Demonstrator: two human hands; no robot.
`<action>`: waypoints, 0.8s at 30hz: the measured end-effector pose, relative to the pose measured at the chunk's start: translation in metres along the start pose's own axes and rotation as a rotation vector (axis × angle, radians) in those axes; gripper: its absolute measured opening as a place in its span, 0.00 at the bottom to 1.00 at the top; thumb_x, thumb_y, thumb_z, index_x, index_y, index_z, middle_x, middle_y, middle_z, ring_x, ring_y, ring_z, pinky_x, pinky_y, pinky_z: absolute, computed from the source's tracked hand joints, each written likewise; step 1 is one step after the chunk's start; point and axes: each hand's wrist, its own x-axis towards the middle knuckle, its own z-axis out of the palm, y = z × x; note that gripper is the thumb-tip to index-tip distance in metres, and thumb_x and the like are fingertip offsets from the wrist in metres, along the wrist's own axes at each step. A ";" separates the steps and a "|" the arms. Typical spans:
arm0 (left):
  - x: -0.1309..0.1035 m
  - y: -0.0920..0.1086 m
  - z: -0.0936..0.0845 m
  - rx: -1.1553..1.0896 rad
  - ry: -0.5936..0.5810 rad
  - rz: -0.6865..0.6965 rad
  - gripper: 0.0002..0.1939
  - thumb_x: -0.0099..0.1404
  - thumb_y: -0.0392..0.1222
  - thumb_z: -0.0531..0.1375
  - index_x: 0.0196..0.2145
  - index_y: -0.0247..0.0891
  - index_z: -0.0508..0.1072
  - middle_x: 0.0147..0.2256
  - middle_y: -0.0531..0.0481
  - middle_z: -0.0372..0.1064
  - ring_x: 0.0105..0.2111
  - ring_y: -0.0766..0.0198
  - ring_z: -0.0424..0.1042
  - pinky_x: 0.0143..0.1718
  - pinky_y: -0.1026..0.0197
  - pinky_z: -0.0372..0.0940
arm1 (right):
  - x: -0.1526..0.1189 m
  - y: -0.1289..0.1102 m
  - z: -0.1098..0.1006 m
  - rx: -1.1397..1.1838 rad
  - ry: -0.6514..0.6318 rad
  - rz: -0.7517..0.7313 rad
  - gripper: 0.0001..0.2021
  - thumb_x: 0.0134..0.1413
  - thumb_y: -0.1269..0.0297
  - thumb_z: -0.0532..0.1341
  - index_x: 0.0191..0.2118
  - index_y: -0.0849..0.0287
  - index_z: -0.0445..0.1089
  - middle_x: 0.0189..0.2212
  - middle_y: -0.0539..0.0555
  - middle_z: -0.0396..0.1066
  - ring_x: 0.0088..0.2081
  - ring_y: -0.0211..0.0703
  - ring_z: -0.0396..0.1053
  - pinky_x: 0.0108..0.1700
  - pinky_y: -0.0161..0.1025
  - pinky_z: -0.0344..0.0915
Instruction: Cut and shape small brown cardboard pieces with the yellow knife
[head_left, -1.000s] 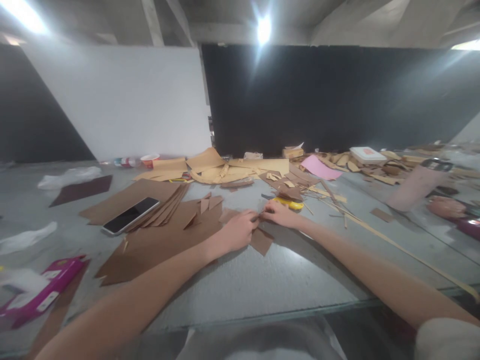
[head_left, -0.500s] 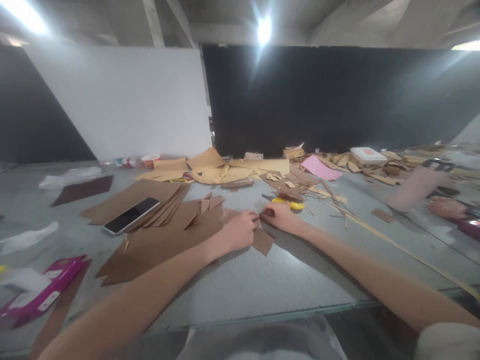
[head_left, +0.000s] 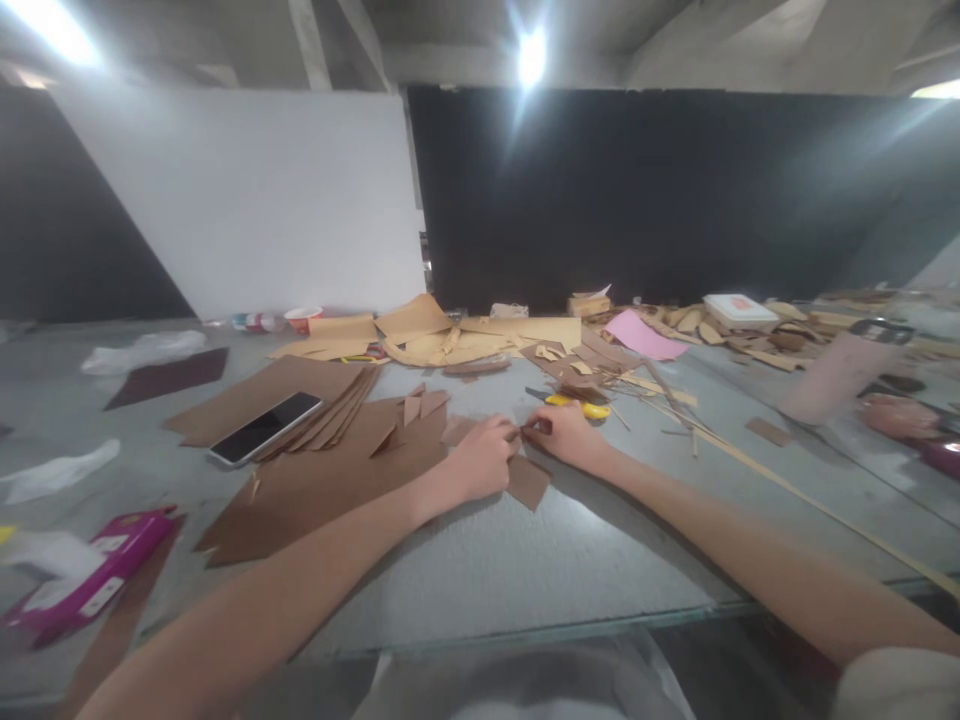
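Note:
My left hand (head_left: 486, 458) and my right hand (head_left: 568, 437) meet fingertip to fingertip over the grey table. Both are closed, with thumb and fingers pinching a small brown piece of sheet material, most of it hidden by the fingers. Just below them a brown square (head_left: 529, 484) lies partly under my left hand. A paler brown scrap (head_left: 457, 430) shows beyond the left knuckles. Yellow-handled scissors (head_left: 577, 406) lie right behind my right hand. To the left, small folded brown pieces (head_left: 412, 408) rest on a large brown sheet (head_left: 322, 500).
A phone (head_left: 266, 428) lies on stacked brown sheets (head_left: 240, 390). A magenta case (head_left: 105, 570) is at the near left. Tan offcuts (head_left: 517, 335), a pink sheet (head_left: 645, 335) and a white box (head_left: 740, 310) line the back. A pink tumbler (head_left: 840, 375) lies tilted at the right, beside a long tan strip (head_left: 810, 500).
My hands stay together in nearly the same spot. The right fingers have shifted slightly on the small brown piece, and the view has moved a little.

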 end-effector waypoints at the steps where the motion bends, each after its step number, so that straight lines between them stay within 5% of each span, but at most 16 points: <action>1: 0.000 0.000 0.000 0.003 0.008 -0.002 0.17 0.58 0.23 0.56 0.42 0.30 0.80 0.45 0.35 0.75 0.52 0.48 0.70 0.58 0.49 0.68 | 0.000 0.001 0.001 -0.002 0.000 -0.001 0.05 0.62 0.63 0.69 0.36 0.57 0.81 0.25 0.49 0.75 0.29 0.39 0.69 0.43 0.41 0.50; 11: 0.001 0.001 -0.001 -0.005 -0.040 -0.023 0.20 0.59 0.24 0.57 0.46 0.33 0.81 0.48 0.36 0.78 0.54 0.49 0.72 0.60 0.48 0.67 | 0.002 0.011 0.004 -0.040 -0.034 -0.181 0.09 0.63 0.68 0.65 0.30 0.58 0.79 0.26 0.51 0.77 0.30 0.40 0.67 0.44 0.42 0.51; 24: 0.001 0.004 0.000 -0.034 -0.040 -0.081 0.20 0.61 0.25 0.57 0.48 0.31 0.80 0.48 0.35 0.76 0.56 0.47 0.70 0.58 0.50 0.70 | 0.000 0.001 -0.020 -0.230 -0.205 -0.449 0.13 0.64 0.74 0.58 0.30 0.59 0.75 0.28 0.54 0.76 0.30 0.40 0.62 0.46 0.44 0.50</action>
